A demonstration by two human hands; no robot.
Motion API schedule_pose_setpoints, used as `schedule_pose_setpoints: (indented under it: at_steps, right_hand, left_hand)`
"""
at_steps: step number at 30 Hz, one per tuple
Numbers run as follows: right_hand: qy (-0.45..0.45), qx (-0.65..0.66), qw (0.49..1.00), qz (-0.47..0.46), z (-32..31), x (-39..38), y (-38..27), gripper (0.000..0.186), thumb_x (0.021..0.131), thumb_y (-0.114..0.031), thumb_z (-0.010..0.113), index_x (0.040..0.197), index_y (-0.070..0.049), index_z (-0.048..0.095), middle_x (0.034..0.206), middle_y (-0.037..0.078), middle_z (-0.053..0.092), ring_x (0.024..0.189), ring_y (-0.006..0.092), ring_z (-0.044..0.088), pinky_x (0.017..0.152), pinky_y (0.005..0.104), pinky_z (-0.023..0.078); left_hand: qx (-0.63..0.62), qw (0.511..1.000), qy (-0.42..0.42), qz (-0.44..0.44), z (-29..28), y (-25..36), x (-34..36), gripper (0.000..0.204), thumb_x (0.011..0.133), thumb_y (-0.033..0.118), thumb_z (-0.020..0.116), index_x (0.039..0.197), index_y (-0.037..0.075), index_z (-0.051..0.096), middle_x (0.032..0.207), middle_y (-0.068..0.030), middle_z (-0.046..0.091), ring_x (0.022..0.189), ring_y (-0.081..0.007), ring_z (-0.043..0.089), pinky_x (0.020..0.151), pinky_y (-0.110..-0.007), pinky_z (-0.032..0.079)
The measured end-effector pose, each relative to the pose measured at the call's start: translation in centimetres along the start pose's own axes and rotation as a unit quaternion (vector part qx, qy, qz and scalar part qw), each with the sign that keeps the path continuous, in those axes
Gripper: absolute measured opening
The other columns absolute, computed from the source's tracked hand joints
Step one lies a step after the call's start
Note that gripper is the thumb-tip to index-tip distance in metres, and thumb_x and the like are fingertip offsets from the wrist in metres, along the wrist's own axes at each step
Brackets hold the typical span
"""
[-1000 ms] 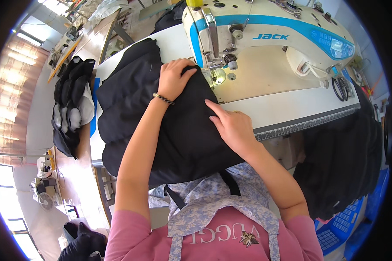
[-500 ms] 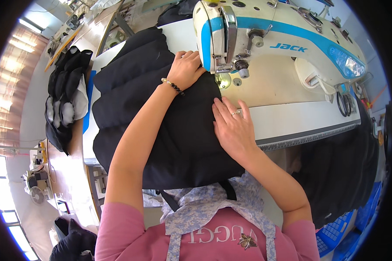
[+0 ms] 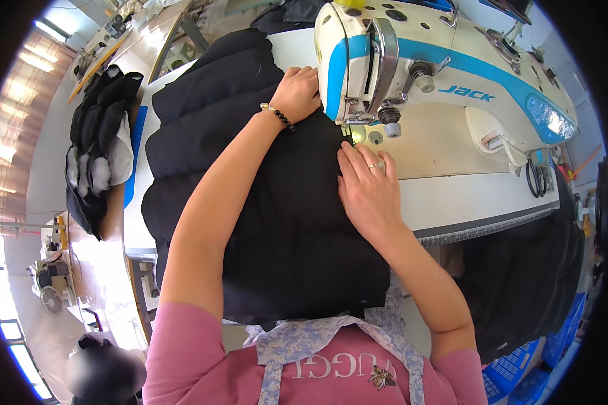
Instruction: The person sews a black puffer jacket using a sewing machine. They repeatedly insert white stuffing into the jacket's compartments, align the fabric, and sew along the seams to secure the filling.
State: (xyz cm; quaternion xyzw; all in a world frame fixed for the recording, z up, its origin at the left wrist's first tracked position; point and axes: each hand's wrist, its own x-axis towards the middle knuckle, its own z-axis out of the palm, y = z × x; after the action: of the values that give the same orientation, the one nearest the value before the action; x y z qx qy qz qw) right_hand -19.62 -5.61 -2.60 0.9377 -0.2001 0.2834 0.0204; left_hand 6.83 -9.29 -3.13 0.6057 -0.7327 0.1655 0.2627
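A black quilted padded panel (image 3: 297, 223) with a scalloped left edge covers the white sewing table and hangs down over its front edge. Its right edge runs up to the presser foot (image 3: 346, 130) of a white and blue sewing machine (image 3: 412, 54). Beside the machine head, my left hand (image 3: 297, 94) presses on the panel, fingers bent into the fabric and their tips partly hidden. My right hand (image 3: 371, 189) lies along the panel's right edge with fingers outstretched, their tips just in front of the presser foot. A small lamp lights the needle area.
A ruler strip (image 3: 493, 223) lines the table's front edge. Scissors (image 3: 536, 177) lie at the right. Black padded pieces (image 3: 101, 135) rest on a table at the left, and dark fabric (image 3: 520, 277) hangs at the lower right above blue crates (image 3: 510, 371).
My right hand has moved forward, closer to the presser foot. The panel's near edge now reaches lower toward me. My left hand stays beside the machine head, and the whole view has shifted slightly.
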Motion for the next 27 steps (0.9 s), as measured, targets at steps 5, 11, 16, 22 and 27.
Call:
schedule_pose_setpoints:
  at_steps: [5,11,16,22,27]
  right_hand:
    - [-0.004,0.023,1.000,0.005,-0.3,0.2,-0.3,0.035,0.085,-0.011,0.069,0.117,0.001,0.067,0.124,0.009,0.065,0.121,0.0236,0.056,0.105,0.0443,0.040]
    - [-0.036,0.082,0.996,-0.003,-2.6,-1.2,0.2,0.037,0.084,-0.014,0.072,0.118,-0.001,0.066,0.128,0.010,0.062,0.121,0.0260,0.056,0.103,0.0427,0.041]
    - [-0.002,0.271,0.957,0.106,-8.7,-6.3,1.8,0.027,0.086,-0.013,0.072,0.112,-0.005,0.070,0.109,0.011,0.068,0.105,0.0275,0.064,0.089,0.0375,0.049]
    - [-0.302,0.440,0.776,0.336,-11.1,-14.0,3.4,0.027,0.091,-0.022,0.074,0.101,0.002,0.071,0.083,0.007,0.071,0.070,0.0141,0.063,0.064,0.0286,0.049]
    - [-0.331,0.582,0.649,0.361,-8.9,-14.5,-1.3,0.042,0.091,-0.035,0.076,0.097,0.006,0.070,0.082,0.003,0.070,0.076,0.0064,0.058,0.066,0.0267,0.048]
  left_hand:
    - [0.017,0.998,0.019,0.049,0.1,-0.8,0.0,0.013,0.085,0.015,0.062,0.092,0.004,0.066,0.093,-0.0079,0.065,0.095,-0.0263,0.061,0.089,-0.040,0.045]
    - [0.014,0.998,-0.049,-0.044,-3.3,2.1,-0.6,0.031,0.091,0.022,0.065,0.118,0.007,0.064,0.118,-0.0095,0.064,0.117,-0.0298,0.057,0.105,-0.043,0.041]
    - [0.050,0.980,-0.095,-0.166,-14.5,12.2,-8.1,0.054,0.097,0.026,0.062,0.149,0.019,0.048,0.149,-0.0069,0.050,0.146,-0.0317,0.035,0.119,-0.057,0.019]
    - [0.135,0.929,-0.129,-0.318,-18.8,17.3,-18.8,0.061,0.094,0.031,0.067,0.151,0.023,0.047,0.155,-0.0053,0.042,0.148,-0.0317,0.031,0.119,-0.063,0.013]
    - [0.133,0.944,-0.138,-0.268,-17.6,14.4,-19.8,0.060,0.094,0.030,0.066,0.151,0.025,0.047,0.158,-0.0034,0.039,0.149,-0.0305,0.029,0.119,-0.065,0.016]
